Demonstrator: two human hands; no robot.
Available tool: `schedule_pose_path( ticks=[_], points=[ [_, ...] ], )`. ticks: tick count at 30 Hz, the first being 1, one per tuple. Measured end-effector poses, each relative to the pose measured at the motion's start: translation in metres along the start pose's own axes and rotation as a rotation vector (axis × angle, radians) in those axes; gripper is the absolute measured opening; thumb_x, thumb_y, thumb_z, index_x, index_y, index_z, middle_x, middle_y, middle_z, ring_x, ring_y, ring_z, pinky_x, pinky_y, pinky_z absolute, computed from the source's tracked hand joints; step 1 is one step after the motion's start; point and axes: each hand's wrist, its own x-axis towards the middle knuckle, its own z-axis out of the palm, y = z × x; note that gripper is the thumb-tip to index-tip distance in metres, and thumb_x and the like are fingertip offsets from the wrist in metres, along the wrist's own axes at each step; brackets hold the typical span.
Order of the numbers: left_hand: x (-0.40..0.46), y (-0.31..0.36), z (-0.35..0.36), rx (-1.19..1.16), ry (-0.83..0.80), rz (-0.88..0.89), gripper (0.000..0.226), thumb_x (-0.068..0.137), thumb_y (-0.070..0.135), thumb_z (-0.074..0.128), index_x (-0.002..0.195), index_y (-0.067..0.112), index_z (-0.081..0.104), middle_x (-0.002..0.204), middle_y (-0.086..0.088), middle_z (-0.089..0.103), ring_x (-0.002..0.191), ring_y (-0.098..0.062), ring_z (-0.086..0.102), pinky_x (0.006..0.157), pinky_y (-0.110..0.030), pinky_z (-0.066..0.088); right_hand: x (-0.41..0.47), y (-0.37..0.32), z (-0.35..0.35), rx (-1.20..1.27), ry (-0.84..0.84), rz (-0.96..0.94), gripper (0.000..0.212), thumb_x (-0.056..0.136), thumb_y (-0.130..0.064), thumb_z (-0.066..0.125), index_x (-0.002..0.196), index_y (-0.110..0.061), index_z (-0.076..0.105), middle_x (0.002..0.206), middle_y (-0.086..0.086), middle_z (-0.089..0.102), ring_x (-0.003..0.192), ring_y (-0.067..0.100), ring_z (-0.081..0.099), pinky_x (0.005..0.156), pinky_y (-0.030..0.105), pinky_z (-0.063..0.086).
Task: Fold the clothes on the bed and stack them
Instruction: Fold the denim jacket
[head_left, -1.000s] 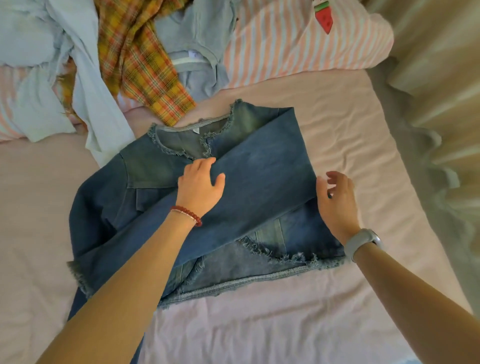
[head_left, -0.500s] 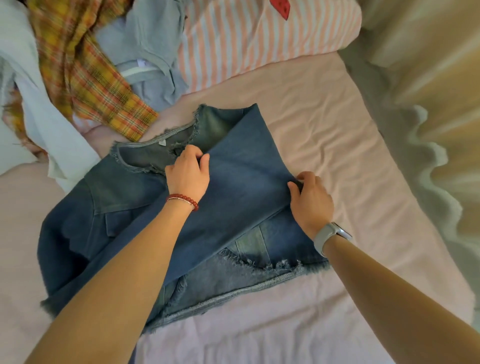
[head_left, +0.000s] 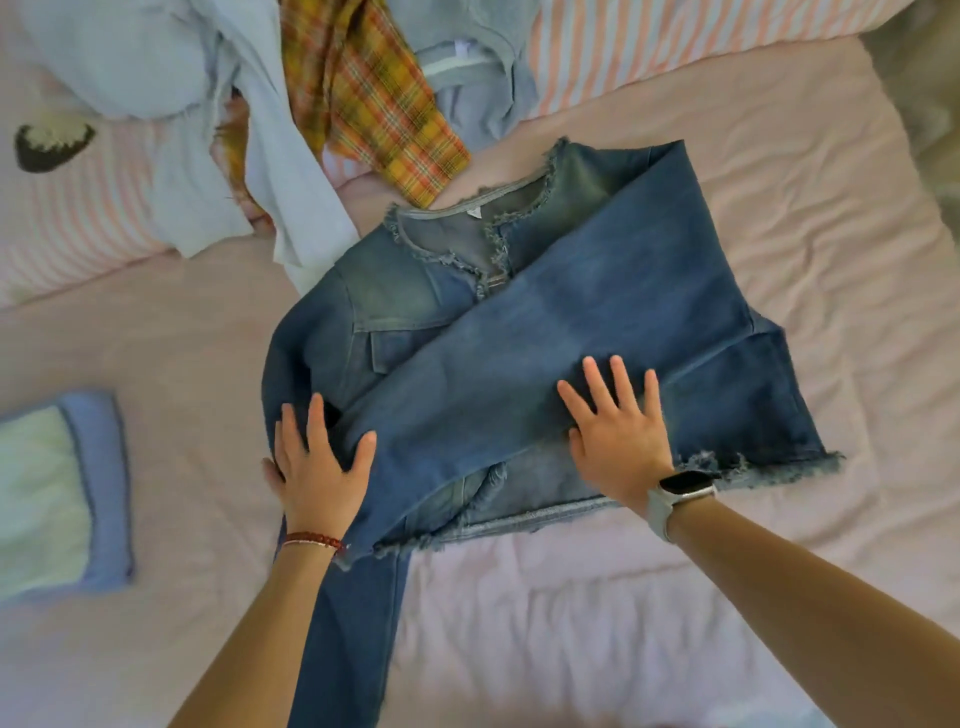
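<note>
Denim jacket (head_left: 545, 332) is pressed flat, half folded, by both hands' spread fingers (head_left: 597, 384); one folded item (head_left: 57, 499) lies aside, a pile (head_left: 291, 104) remains.

Both hands lay on the denim jacket (head_left: 597, 312), the left hand (head_left: 319, 470) on its left edge, the right hand (head_left: 618, 441) on the sleeve folded across it. Beyond the hands lay unfolded clothes (head_left: 332, 93); left of the left hand, a folded garment (head_left: 57, 493) on the bed (head_left: 597, 597).

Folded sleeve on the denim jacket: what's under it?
The sleeve lies diagonally across the jacket front, with the right hand flat on it. Collar, left chest pocket and frayed hem show around it. The jacket's right front is covered.
</note>
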Motion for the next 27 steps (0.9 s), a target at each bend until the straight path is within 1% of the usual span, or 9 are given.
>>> schedule_pose_path(
  ticks=[2, 4, 7, 11, 14, 16, 21, 25, 27],
  points=[
    [-0.005, -0.019, -0.009, -0.106, 0.004, -0.077, 0.069, 0.090, 0.043, 0.054, 0.146, 0.016, 0.025, 0.155, -0.011, 0.016, 0.142, -0.031, 0.011, 0.112, -0.056, 0.009, 0.001, -0.022, -0.014, 0.076, 0.050, -0.013, 0.050, 0.073, -0.026, 0.062, 0.120, -0.010, 0.062, 0.129, 0.018, 0.056, 0.118, 0.043, 0.052, 0.096, 0.064, 0.036],
    [-0.008, -0.039, -0.009, -0.221, -0.014, -0.049, 0.064, 0.091, 0.041, 0.053, 0.144, 0.012, 0.031, 0.152, -0.012, 0.024, 0.139, -0.031, 0.020, 0.113, -0.049, 0.019, -0.003, -0.052, -0.015, 0.106, 0.128, -0.244, 0.050, 0.075, -0.026, 0.057, 0.122, -0.012, 0.060, 0.128, 0.014, 0.057, 0.116, 0.036, 0.056, 0.093, 0.058, 0.043],
    [-0.010, -0.053, -0.014, -0.633, -0.073, -0.102, 0.043, 0.087, 0.031, 0.060, 0.125, 0.014, 0.049, 0.126, -0.008, 0.053, 0.116, -0.025, 0.050, 0.102, -0.042, 0.041, -0.011, -0.098, -0.010, 0.097, 0.061, -0.480, 0.055, 0.066, -0.030, 0.069, 0.120, -0.020, 0.062, 0.124, 0.009, 0.061, 0.112, 0.029, 0.060, 0.088, 0.053, 0.048],
    [-0.006, -0.059, -0.013, -0.656, -0.035, -0.252, 0.017, 0.088, 0.021, 0.061, 0.092, 0.006, 0.053, 0.084, -0.003, 0.059, 0.084, -0.024, 0.056, 0.075, -0.033, 0.044, -0.013, -0.138, -0.007, 0.137, -0.013, -0.434, 0.048, 0.071, -0.033, 0.066, 0.117, -0.019, 0.064, 0.122, 0.009, 0.062, 0.109, 0.030, 0.061, 0.088, 0.056, 0.046],
    [-0.008, -0.056, -0.013, -0.573, 0.007, -0.236, 0.018, 0.089, 0.019, 0.059, 0.084, 0.006, 0.049, 0.069, 0.005, 0.049, 0.076, -0.020, 0.048, 0.068, -0.025, 0.034, -0.012, -0.157, -0.012, 0.326, -0.047, -0.428, 0.051, 0.084, -0.036, 0.035, 0.127, -0.017, 0.056, 0.133, 0.006, 0.054, 0.122, 0.027, 0.051, 0.104, 0.049, 0.036],
    [-0.012, -0.057, -0.015, -0.632, 0.048, -0.203, 0.020, 0.090, 0.015, 0.057, 0.075, 0.010, 0.046, 0.064, 0.005, 0.043, 0.066, -0.018, 0.043, 0.065, -0.024, 0.030, -0.009, -0.165, -0.018, 0.572, -0.172, -0.299, 0.050, 0.094, -0.037, 0.031, 0.139, -0.020, 0.042, 0.140, 0.001, 0.046, 0.134, 0.022, 0.035, 0.115, 0.041, 0.020],
    [-0.042, -0.046, -0.038, -0.760, 0.228, -0.051, 0.018, 0.090, 0.012, 0.058, 0.078, 0.016, 0.045, 0.071, 0.002, 0.051, 0.059, -0.003, 0.050, 0.057, -0.012, 0.040, 0.007, -0.167, -0.056, 1.435, -0.479, 0.104, 0.043, 0.100, -0.032, 0.038, 0.141, -0.020, 0.038, 0.130, -0.001, 0.053, 0.120, 0.009, 0.046, 0.096, 0.019, 0.034],
    [-0.052, -0.018, -0.060, -1.101, -0.329, 0.057, 0.010, 0.095, 0.016, 0.046, 0.087, 0.017, 0.052, 0.082, 0.000, 0.062, 0.075, -0.013, 0.065, 0.068, -0.024, 0.056, 0.006, -0.160, -0.055, 1.604, -0.537, 0.102, 0.051, 0.094, -0.052, 0.039, 0.138, -0.026, 0.041, 0.133, -0.005, 0.051, 0.119, 0.007, 0.049, 0.098, 0.018, 0.040],
    [-0.044, -0.012, -0.059, -1.144, -0.536, 0.130, 0.017, 0.097, 0.019, 0.039, 0.099, 0.017, 0.056, 0.099, 0.001, 0.066, 0.087, -0.019, 0.068, 0.076, -0.030, 0.057, 0.003, -0.151, -0.047, 1.730, -0.594, 0.167, 0.070, 0.075, -0.071, 0.051, 0.134, -0.034, 0.044, 0.138, -0.007, 0.048, 0.127, 0.010, 0.045, 0.108, 0.036, 0.036]
  ],
)
